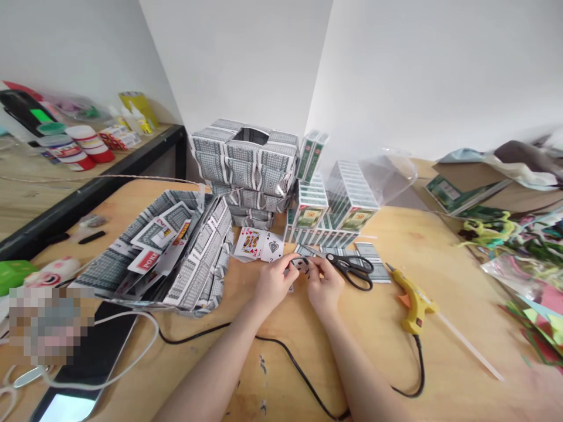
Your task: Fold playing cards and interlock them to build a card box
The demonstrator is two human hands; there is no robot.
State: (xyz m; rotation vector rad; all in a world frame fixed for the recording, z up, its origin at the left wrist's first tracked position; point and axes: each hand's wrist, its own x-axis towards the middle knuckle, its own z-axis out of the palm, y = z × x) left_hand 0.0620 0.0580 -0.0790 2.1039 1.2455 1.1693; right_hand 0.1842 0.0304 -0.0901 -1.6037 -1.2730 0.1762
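Between my two hands a playing card (301, 265) is pinched and bent into a curve. My left hand (276, 282) grips its left end, and my right hand (324, 283) grips the right end. Just beyond my left hand lie face-up playing cards, a king (250, 242) and an ace of spades (271, 246). Black-handled scissors (354, 268) rest right beside my right hand, on top of some face-down cards (373, 261). Farther right is a yellow glue gun (417, 305) with a clear glue stick (470, 344) in its back end.
A box woven from cards (211, 252) holds loose cards at left. Behind stand a card-covered box (259, 164) with a top opening and stacked card packs (310, 202). A black cable (285, 349) crosses under my forearms. Craft scraps (532, 264) pile up at right; a phone (88, 363) lies front left.
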